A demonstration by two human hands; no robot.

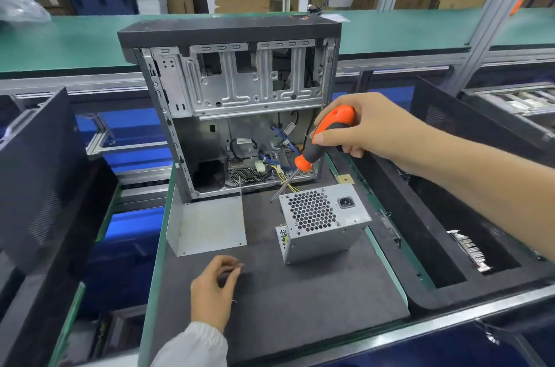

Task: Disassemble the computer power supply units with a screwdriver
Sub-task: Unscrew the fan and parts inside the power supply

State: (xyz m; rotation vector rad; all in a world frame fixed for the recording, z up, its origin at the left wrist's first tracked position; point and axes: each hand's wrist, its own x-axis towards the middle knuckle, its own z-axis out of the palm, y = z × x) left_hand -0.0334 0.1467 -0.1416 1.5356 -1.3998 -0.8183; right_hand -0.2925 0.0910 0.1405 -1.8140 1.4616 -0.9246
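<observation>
A silver power supply unit (322, 221) with a honeycomb fan grille and a power socket sits on the dark grey mat (300, 300). Left of it lies a bent silver cover plate (210, 224). Behind both stands an open computer case (234, 96) with loose cables and another metal unit at its bottom. My right hand (369, 129) grips an orange and grey screwdriver (321, 141), its tip pointing down just behind the power supply unit. My left hand (214, 291) hovers low over the mat near the front, fingers curled with the tips together; whether they pinch something small I cannot tell.
Dark foam-lined bins flank the mat, the right bin (450, 246) holding a few metal parts. A green conveyor belt (420, 27) runs behind the case. Blue crates (135, 138) sit below on the left, and cardboard boxes fill the background.
</observation>
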